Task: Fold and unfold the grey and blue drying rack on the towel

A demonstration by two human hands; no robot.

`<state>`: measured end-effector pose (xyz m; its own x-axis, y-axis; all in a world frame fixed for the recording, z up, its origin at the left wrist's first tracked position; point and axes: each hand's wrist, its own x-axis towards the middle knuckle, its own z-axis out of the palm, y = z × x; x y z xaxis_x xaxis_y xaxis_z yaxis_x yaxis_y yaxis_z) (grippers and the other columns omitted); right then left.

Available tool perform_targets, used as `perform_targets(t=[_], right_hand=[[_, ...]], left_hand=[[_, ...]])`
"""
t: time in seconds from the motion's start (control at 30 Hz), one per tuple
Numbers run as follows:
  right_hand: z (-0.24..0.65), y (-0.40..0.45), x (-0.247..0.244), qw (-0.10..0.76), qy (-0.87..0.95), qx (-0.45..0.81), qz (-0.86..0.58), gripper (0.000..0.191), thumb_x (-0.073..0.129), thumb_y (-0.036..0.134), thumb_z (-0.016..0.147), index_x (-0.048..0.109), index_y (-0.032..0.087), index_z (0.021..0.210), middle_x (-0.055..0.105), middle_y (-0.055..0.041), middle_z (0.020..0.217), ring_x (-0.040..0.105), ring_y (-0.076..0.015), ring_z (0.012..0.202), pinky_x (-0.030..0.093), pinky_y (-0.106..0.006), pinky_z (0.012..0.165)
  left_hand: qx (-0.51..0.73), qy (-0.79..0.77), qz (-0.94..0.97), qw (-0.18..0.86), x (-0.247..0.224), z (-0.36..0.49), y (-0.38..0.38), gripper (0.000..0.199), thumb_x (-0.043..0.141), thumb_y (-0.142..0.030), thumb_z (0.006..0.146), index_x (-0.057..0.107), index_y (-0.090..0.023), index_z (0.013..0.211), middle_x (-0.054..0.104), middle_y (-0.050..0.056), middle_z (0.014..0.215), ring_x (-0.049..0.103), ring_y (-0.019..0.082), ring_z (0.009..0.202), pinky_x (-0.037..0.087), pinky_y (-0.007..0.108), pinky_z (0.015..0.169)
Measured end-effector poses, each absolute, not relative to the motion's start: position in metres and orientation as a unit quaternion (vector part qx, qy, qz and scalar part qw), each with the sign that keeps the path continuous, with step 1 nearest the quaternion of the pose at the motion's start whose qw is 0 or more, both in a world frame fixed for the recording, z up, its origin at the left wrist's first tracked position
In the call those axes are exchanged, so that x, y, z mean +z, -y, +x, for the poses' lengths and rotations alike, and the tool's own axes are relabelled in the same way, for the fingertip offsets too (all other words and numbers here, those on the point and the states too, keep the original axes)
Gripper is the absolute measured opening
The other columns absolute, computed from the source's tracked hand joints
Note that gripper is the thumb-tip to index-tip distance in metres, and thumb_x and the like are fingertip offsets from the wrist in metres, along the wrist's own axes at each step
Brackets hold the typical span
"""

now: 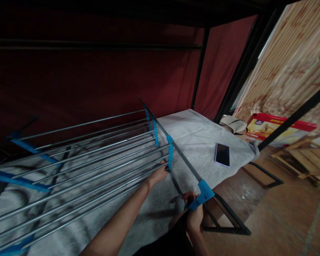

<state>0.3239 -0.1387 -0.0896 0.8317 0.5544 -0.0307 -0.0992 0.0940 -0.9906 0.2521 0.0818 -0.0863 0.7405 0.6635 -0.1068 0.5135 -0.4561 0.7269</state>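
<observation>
A clothes drying rack (104,174) of grey metal rods and blue plastic end pieces lies across the bed. My left hand (158,174) reaches under a blue slotted bracket (171,156) at the rack's right end, fingers closed around its lower part; some fingertips are hidden. Nearer to me, my right hand (194,213) grips the blue corner piece (206,190), where a grey side bar (186,161) ends. The thumb and fingers wrap around the underside of this corner. At the rack's left end, more blue brackets (18,180) hold the rods.
A grey-white blanket (197,128) covers the bed, with a phone (222,155) lying on it to the right. Black metal posts (200,69) and rails frame the bed. Beyond are a red and yellow box (274,128), a pale bag (233,124) and a wooden crate (306,160).
</observation>
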Motion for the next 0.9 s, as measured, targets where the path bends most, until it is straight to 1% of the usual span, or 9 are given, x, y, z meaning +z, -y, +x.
perform_targets(t=[0.13, 0.23, 0.4, 0.53, 0.63, 0.7, 0.8, 0.9], right_hand=[[0.319, 0.134, -0.082, 0.711, 0.15, 0.247, -0.642, 0.057, 0.038, 0.073, 0.086, 0.056, 0.025, 0.062, 0.053, -0.0004, 0.058, 0.049, -0.0191, 0.061, 0.042, -0.031, 0.061], [0.316, 0.132, -0.079, 0.714, 0.141, 0.252, -0.637, 0.058, 0.039, 0.076, 0.084, 0.057, 0.025, 0.061, 0.053, -0.0001, 0.057, 0.048, -0.0186, 0.06, 0.042, -0.031, 0.06], [0.316, 0.131, -0.079, 0.723, 0.14, 0.251, -0.628, 0.057, 0.043, 0.076, 0.083, 0.057, 0.025, 0.061, 0.054, -0.0004, 0.058, 0.048, -0.0183, 0.059, 0.043, -0.031, 0.06], [0.319, 0.133, -0.081, 0.725, 0.16, 0.244, -0.624, 0.055, 0.045, 0.074, 0.082, 0.057, 0.025, 0.061, 0.055, -0.0004, 0.057, 0.051, -0.0194, 0.059, 0.043, -0.032, 0.058], [0.323, 0.135, -0.08, 0.725, 0.182, 0.239, -0.62, 0.049, 0.05, 0.069, 0.081, 0.061, 0.025, 0.064, 0.06, -0.0013, 0.062, 0.056, -0.0206, 0.064, 0.045, -0.032, 0.06], [0.327, 0.139, -0.078, 0.723, 0.185, 0.244, -0.619, 0.044, 0.053, 0.065, 0.08, 0.065, 0.023, 0.069, 0.064, -0.0023, 0.067, 0.06, -0.0214, 0.068, 0.047, -0.031, 0.063], [0.332, 0.151, -0.074, 0.719, 0.165, 0.251, -0.627, 0.039, 0.059, 0.059, 0.077, 0.069, 0.021, 0.08, 0.069, -0.0044, 0.076, 0.064, -0.0239, 0.075, 0.05, -0.032, 0.066], [0.332, 0.171, -0.07, 0.706, 0.152, 0.233, -0.652, 0.035, 0.06, 0.056, 0.077, 0.07, 0.024, 0.088, 0.07, -0.0038, 0.083, 0.066, -0.0247, 0.079, 0.052, -0.032, 0.065]], left_hand=[[0.105, -0.342, 0.85, 0.387, -0.092, 0.251, -0.083, 0.046, 0.05, -0.012, 0.081, 0.063, -0.023, 0.124, 0.061, 0.005, 0.13, 0.054, 0.023, 0.121, 0.04, 0.035, 0.11], [0.108, -0.344, 0.85, 0.384, -0.096, 0.25, -0.084, 0.049, 0.048, -0.009, 0.08, 0.062, -0.023, 0.124, 0.06, 0.005, 0.13, 0.054, 0.022, 0.121, 0.039, 0.035, 0.111], [0.114, -0.346, 0.85, 0.38, -0.099, 0.25, -0.082, 0.044, 0.047, -0.01, 0.081, 0.064, -0.022, 0.12, 0.058, 0.006, 0.13, 0.053, 0.021, 0.122, 0.037, 0.035, 0.112], [0.112, -0.349, 0.85, 0.379, -0.095, 0.25, -0.082, 0.046, 0.048, -0.009, 0.08, 0.063, -0.021, 0.121, 0.061, 0.006, 0.128, 0.055, 0.021, 0.119, 0.04, 0.036, 0.11], [0.112, -0.346, 0.852, 0.376, -0.087, 0.251, -0.081, 0.047, 0.048, -0.008, 0.078, 0.063, -0.021, 0.121, 0.061, 0.007, 0.129, 0.058, 0.021, 0.116, 0.044, 0.035, 0.107], [0.117, -0.347, 0.853, 0.371, -0.079, 0.251, -0.08, 0.048, 0.049, -0.009, 0.078, 0.062, -0.021, 0.122, 0.061, 0.006, 0.129, 0.057, 0.022, 0.118, 0.044, 0.035, 0.108], [0.139, -0.36, 0.851, 0.357, -0.066, 0.244, -0.07, 0.054, 0.049, -0.01, 0.079, 0.056, -0.022, 0.132, 0.059, 0.007, 0.134, 0.051, 0.025, 0.129, 0.038, 0.04, 0.114], [0.181, -0.381, 0.844, 0.331, -0.06, 0.218, -0.044, 0.061, 0.047, -0.011, 0.083, 0.046, -0.021, 0.142, 0.052, 0.008, 0.143, 0.041, 0.026, 0.14, 0.029, 0.045, 0.121]])
